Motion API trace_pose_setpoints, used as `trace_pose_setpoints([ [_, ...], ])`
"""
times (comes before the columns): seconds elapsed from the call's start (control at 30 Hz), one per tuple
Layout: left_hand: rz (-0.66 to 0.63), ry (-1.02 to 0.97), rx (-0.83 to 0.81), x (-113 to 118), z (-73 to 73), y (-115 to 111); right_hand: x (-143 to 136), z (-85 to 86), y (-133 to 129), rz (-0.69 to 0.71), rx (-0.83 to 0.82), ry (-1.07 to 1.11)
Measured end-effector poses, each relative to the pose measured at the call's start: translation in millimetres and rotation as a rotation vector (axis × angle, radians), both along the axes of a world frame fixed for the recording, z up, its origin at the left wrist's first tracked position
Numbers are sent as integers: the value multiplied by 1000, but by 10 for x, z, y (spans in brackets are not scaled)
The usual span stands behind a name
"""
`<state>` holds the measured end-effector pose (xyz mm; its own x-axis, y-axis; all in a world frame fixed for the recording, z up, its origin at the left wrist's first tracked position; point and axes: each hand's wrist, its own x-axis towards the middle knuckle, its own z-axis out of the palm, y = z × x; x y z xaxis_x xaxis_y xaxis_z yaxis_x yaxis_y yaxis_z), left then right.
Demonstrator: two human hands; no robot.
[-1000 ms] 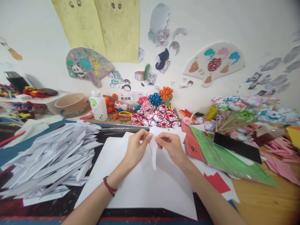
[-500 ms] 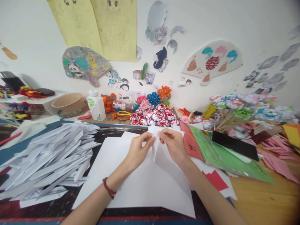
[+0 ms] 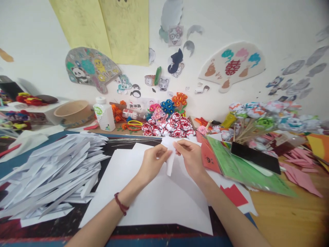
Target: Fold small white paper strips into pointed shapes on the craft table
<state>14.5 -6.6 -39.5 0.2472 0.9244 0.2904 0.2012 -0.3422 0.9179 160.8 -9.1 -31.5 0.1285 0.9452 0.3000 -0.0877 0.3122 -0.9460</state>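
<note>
A narrow folded strip of white paper [image 3: 170, 166] is held between my two hands, above large white sheets [image 3: 154, 206] lying on the desk. My left hand [image 3: 154, 159] pinches it from the left with thumb and forefinger, a dark red braided bracelet [image 3: 120, 204] round that wrist. From the right, my right hand [image 3: 189, 156] has its thumb and fingers closed at the strip's upper part. The strip's lower end points down towards me. Part of the paper is hidden behind my fingers.
A heap of folded white paper strips [image 3: 59, 175] lies left. Red-and-white paper flowers [image 3: 172, 127] and a white bottle [image 3: 104, 115] stand behind the sheets. On the right are a black phone [image 3: 255, 157], a green packet [image 3: 231, 171], pink paper [image 3: 302, 178] and paper flowers on sticks [image 3: 254, 111].
The strip's lower end looks narrower and more closed than before, and it shows more clearly between my hands. Both hands stay in nearly the same place; the view has shifted slightly.
</note>
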Motion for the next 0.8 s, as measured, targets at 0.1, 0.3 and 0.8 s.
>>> trace_pose_setpoints([
  [0.1,-42,-21,-53,8,-23,7,19,-26,25,-56,11,33],
  [0.3,-46,33,-56,10,-23,13,56,-49,65,-107,20,60],
  [0.8,-110,241,-48,25,64,-88,114,-57,112,-210,7,146],
])
